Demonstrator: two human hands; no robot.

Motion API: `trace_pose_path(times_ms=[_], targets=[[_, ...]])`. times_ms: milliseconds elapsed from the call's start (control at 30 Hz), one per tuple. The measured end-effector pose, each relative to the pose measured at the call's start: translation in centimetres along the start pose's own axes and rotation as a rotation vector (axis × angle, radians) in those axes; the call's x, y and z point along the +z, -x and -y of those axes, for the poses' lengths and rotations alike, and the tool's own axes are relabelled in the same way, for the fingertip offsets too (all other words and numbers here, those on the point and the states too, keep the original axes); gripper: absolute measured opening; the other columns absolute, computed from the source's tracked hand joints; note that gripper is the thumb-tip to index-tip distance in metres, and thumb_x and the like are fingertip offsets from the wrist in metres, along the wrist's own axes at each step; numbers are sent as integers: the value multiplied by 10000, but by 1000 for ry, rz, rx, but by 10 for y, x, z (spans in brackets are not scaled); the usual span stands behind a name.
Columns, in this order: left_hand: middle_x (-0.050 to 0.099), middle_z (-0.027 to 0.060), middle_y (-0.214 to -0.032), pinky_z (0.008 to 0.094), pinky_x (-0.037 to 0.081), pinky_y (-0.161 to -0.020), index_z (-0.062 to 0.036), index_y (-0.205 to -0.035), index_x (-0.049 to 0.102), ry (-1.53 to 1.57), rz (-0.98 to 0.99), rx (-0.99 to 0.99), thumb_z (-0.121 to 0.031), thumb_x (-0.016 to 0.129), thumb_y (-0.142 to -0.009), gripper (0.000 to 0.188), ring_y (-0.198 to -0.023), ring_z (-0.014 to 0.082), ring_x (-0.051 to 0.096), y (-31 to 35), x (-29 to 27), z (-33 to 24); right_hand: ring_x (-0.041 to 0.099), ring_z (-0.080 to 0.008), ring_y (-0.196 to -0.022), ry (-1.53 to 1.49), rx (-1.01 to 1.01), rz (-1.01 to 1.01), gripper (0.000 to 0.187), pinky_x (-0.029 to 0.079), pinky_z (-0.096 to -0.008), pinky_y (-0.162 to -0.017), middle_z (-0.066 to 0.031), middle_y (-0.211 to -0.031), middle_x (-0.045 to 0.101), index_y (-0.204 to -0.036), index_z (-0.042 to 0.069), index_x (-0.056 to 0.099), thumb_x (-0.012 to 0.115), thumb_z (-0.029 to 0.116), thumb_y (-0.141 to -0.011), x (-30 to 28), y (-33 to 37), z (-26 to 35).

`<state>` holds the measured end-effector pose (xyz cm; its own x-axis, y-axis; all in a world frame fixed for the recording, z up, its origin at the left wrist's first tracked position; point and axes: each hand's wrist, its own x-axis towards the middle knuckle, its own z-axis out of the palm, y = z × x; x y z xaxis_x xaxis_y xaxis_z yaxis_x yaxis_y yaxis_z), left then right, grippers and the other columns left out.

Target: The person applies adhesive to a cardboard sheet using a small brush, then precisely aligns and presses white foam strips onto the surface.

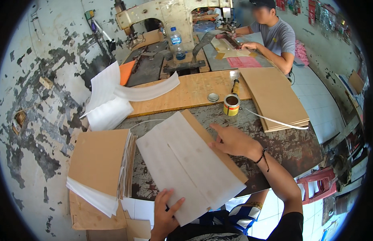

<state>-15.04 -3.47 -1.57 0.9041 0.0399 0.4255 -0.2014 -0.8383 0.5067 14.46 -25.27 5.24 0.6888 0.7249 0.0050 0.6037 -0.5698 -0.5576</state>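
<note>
A white foam sheet [186, 168] lies at a slant over a brown cardboard panel [218, 150], whose right strip stays uncovered. A narrow slit or seam runs along the sheet. My left hand [165, 215] rests on the sheet's near left edge with fingers spread. At the panel's right edge is my right hand [236, 141], its index finger stretched out and other fingertips touching or just above the board. Neither hand appears to hold anything. Beyond the right hand stands a small open tin [231, 106] with dark brown contents; its round lid [213, 97] lies beside it.
A stack of cardboard with white sheets [100, 156] sits at left, another cardboard stack [275, 96] at right. White foam pieces [108, 96] lie at back left. A bottle [176, 42] stands by a sewing machine [170, 18]. Across, a person [273, 34] works. A red stool [319, 184] is right.
</note>
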Motion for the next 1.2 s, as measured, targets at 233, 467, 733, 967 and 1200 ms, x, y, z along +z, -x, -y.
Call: trace_pose_path(times_ms=[233, 467, 733, 967, 1200], targets=[[609, 234, -1330, 526, 503, -1026, -44, -1272, 670, -132, -220, -123, -18, 640, -939, 336, -1223, 393, 607, 39, -9, 42, 736, -367, -856, 74, -13, -65, 626, 578, -464, -779, -164, -886, 761, -1467, -44, 468, 670, 289, -977, 10, -4, 6], [654, 79, -868, 323, 574, -694, -7, -1115, 611, 877, -45, -986, -336, 527, -1096, 339, -727, 184, 657, 56, -5, 43, 737, -382, -841, 29, -23, -124, 570, 588, -475, -779, -192, -876, 757, -1433, -49, 491, 663, 241, -975, 14, -5, 3], [643, 37, -864, 288, 453, -626, -6, -1071, 652, 899, 123, -1050, -496, 491, -1086, 516, -702, 133, 570, 38, -18, 29, 728, -392, -769, -38, -34, -102, 563, 581, -473, -750, -224, -805, 732, -1430, -68, 480, 656, 230, -985, 11, -2, 7], [699, 124, -1197, 348, 473, -1057, 35, -1250, 636, 1215, -8, -971, -261, 630, -1030, 368, -1137, 229, 653, 40, -5, 45, 711, -390, -720, -126, -43, -56, 584, 564, -448, -712, -211, -732, 708, -1448, -75, 458, 657, 230, -991, 1, -2, 7], [702, 121, -1193, 343, 468, -1069, 64, -1318, 593, 1155, -69, -931, -237, 639, -1019, 426, -1146, 214, 649, 34, -16, 46, 706, -450, -775, -208, -72, -21, 618, 560, -500, -777, -292, -750, 676, -1422, -143, 449, 631, 219, -956, -4, 2, 10]])
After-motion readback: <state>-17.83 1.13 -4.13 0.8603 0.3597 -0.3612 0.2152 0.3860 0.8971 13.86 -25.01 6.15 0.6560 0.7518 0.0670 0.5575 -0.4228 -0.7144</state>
